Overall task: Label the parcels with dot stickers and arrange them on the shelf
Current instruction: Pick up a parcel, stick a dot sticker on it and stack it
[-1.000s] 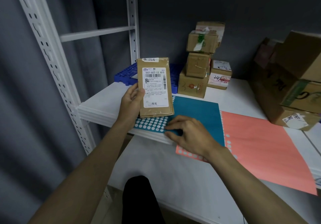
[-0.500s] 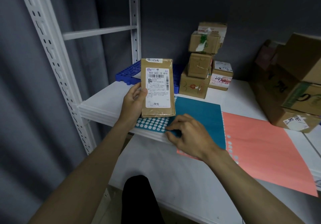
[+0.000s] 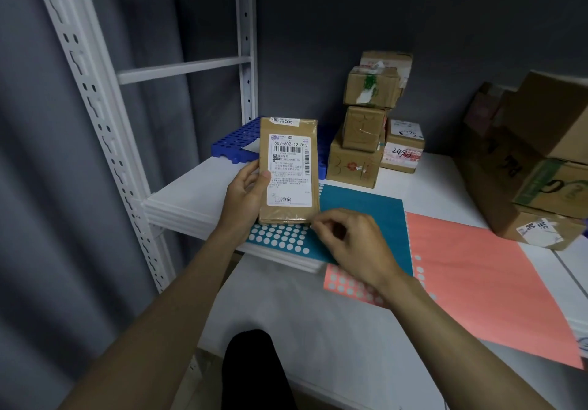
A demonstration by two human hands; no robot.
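A blue plastic grid tray [image 3: 234,142] lies at eleven o'clock; grey curtain [image 3: 57,186], perhaps fabric, hangs at nine o'clock.

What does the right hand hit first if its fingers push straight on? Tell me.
Probably the lower right corner of the flat brown parcel that the left hand holds: the right hand has its fingertips almost at it, above the teal sticker sheet. Depth is unclear.

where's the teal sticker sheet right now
In the head view, the teal dot-sticker sheet lies flat on the white shelf, centre, left of the coral sheet, partly under the right hand.
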